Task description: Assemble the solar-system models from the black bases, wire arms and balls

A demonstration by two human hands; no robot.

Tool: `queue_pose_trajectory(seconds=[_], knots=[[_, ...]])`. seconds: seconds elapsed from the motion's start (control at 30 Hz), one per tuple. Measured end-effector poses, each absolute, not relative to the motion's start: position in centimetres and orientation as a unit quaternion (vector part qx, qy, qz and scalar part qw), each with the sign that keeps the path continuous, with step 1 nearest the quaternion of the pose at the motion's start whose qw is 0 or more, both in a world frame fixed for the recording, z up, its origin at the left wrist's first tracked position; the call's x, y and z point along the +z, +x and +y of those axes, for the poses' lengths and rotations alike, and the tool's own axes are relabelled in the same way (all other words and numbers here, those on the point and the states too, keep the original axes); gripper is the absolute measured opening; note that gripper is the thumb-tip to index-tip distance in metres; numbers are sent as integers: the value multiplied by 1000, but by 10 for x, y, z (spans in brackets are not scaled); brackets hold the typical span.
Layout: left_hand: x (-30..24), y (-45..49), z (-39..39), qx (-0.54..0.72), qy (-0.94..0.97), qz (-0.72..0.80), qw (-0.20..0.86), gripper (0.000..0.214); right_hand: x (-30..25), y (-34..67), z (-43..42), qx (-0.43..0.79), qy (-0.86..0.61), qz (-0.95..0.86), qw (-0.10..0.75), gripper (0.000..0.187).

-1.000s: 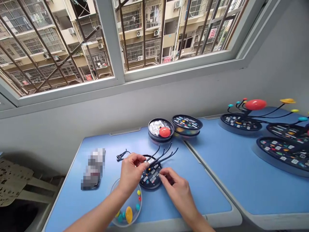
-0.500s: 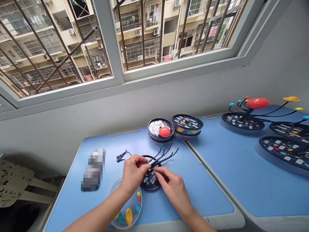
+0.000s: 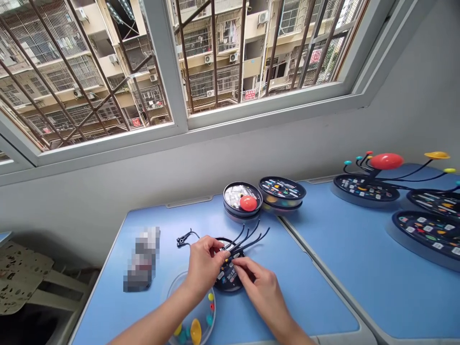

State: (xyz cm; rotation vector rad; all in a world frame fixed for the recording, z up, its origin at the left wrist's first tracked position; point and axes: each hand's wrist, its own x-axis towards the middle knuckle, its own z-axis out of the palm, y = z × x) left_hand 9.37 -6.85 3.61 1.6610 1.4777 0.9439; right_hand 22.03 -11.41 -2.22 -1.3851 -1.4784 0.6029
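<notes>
My left hand (image 3: 203, 270) grips the black wire arms (image 3: 247, 239) of a small model, just above a round black base disc (image 3: 228, 280) printed with coloured labels. My right hand (image 3: 257, 292) pinches at the same wires close to the left fingers, near a tiny yellow bead (image 3: 227, 259). Below my left wrist lies a clear round lid (image 3: 201, 306) holding coloured balls, including a yellow oval piece (image 3: 196, 331). A short black wire piece (image 3: 185, 238) rests left of the hands. Two round tins (image 3: 282, 192) stand behind them, one with a red ball (image 3: 247, 203) on white packing.
The blue desk (image 3: 305, 287) has a pixelated object (image 3: 142, 258) at its left. A second blue desk (image 3: 413, 306) lies beyond a seam, bearing finished solar-system models (image 3: 366, 187) with wire arms. A barred window (image 3: 179, 62) runs above, and a perforated chair (image 3: 21, 273) stands left.
My right hand has closed in on the wires beside my left hand. The whole scene sits a little lower in the view, and the lid is partly cut off at the bottom.
</notes>
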Motion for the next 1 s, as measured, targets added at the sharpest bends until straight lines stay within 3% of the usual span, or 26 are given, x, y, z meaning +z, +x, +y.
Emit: queue_pose_trajectory(seconds=[0.53,0.77,0.87,1.0], knots=[[28,91,-67,388,643,539,382,3,-15,223,-116,235,-568,-625,481,21],[28,86,-64,367,675,524,367,26,12,228,-110,139,-523,-677,499,17],[30,78,-74,329,707,542,315,26,23,227,-104,118,-498,-718,472,16],[21,54,-116,305,785,512,168,20,29,226,-99,94,-480,-767,416,22]])
